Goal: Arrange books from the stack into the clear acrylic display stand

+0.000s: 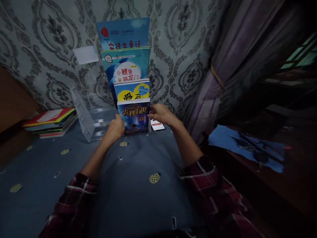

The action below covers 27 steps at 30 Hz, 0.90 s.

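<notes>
Two hands hold a dark blue book (134, 117) that stands at the front of a row of books. The left hand (114, 129) grips its left edge. The right hand (161, 113) pinches its top right corner. Behind it stand a yellow book (132, 90), a teal book (125, 64) and a light blue book (123, 33), each one higher up. A clear plastic rack (85, 114) sits just to the left. A stack of flat books (51, 121) lies far left on the blue cloth (133, 195).
</notes>
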Available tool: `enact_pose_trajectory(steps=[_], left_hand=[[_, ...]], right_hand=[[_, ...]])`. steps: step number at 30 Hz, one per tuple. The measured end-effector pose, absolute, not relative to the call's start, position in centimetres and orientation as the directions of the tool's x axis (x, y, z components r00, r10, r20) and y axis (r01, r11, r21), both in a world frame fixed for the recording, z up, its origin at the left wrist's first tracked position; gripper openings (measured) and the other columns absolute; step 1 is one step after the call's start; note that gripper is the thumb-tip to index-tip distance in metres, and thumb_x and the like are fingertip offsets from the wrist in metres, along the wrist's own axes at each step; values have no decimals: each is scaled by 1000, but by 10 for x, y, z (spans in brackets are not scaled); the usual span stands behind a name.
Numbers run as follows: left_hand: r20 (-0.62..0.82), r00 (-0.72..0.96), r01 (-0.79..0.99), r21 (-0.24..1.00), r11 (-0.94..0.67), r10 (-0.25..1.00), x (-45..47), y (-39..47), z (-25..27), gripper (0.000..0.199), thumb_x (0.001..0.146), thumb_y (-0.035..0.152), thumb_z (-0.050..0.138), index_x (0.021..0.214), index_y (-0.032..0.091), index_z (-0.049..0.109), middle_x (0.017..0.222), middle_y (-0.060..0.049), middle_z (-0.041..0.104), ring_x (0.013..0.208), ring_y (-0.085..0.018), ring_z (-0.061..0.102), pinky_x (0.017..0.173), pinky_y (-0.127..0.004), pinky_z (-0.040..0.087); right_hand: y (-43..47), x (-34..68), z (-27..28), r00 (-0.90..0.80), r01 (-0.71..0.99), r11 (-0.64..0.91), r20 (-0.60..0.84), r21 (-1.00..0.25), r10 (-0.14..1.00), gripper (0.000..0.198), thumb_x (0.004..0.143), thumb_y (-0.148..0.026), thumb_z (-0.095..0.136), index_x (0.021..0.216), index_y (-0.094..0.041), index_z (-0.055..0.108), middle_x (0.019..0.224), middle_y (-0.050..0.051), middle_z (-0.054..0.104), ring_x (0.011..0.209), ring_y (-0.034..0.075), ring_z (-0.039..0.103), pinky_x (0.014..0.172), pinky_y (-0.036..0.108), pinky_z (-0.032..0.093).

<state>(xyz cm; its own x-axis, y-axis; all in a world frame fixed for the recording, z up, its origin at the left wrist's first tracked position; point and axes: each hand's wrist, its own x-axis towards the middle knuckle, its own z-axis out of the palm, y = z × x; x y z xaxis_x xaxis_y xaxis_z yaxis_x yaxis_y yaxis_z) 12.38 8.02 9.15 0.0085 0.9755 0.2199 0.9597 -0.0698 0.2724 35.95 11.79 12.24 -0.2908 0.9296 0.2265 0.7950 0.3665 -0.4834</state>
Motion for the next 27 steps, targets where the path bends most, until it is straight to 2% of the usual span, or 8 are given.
enact_pose_trajectory(steps=[6,14,18,21,27], left_hand=[[233,30,952,288,-99,972,120,86,86,27,98,16,41,123,12,49,102,-21,76,104,-33,75,90,-41,55],[236,22,957,278,-89,972,121,85,87,28,98,18,40,124,12,49,104,-21,76,101,-32,75,86,-39,56],[213,-3,948,311,-65,977,124,83,88,28,99,17,40,125,10,49,105,-21,76,93,-29,77,83,-36,57],[223,-12,942,328,-63,975,124,83,87,30,99,17,41,127,8,49,104,-22,76,94,-29,77,85,-37,57],[260,48,902,403,-154,964,116,88,82,36,96,18,46,132,13,46,101,-16,77,90,-28,77,85,-39,58]], right_hand=[[118,360,119,-295,768,385,251,-512,922,22,87,-13,66,108,-12,73,88,9,78,88,24,73,80,32,55],[117,361,123,-321,762,410,258,-501,911,22,86,-10,65,106,-11,73,82,8,76,89,24,74,77,30,54],[120,362,123,-330,775,433,290,-461,898,17,86,-12,68,102,-14,73,80,6,75,91,25,73,76,29,54],[122,362,122,-331,777,436,295,-454,896,15,87,-13,68,101,-15,73,81,6,74,92,26,73,78,31,55],[120,361,124,-319,785,423,290,-453,902,13,85,-12,69,97,-16,72,82,6,74,94,27,73,79,31,55]])
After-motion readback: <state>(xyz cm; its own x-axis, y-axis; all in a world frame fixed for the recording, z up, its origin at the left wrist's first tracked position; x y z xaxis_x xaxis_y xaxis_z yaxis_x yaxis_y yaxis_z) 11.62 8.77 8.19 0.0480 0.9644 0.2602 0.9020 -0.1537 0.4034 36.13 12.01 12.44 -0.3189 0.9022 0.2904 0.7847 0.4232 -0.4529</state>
